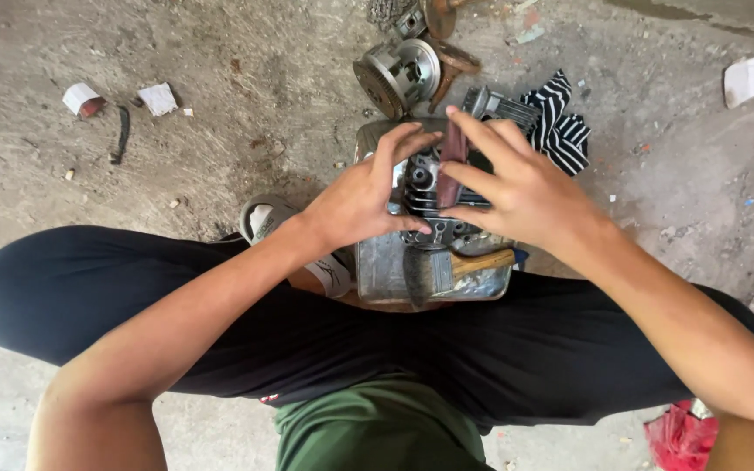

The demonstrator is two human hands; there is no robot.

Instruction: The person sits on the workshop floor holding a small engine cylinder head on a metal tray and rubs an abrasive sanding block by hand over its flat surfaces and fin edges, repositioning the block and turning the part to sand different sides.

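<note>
one head-worn view looks steeply down, close over the lap, probably from a squatting person.

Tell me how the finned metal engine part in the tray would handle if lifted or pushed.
The finned engine part looks like solid cast metal, so probably stiff and heavy for its size. It sits in a metal tray that seems wet, so it may be slippery. The left hand steadies it while the right hand presses a reddish strip on it, suggesting it could shift.

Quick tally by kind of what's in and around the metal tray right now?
Finned engine part, gripped by left hand: 1
Reddish-brown strip, in right hand: 1
Paintbrush: 1
Metal tray: 1
Striped cloth: 1
Round metal parts: 1
Total: 6
</note>
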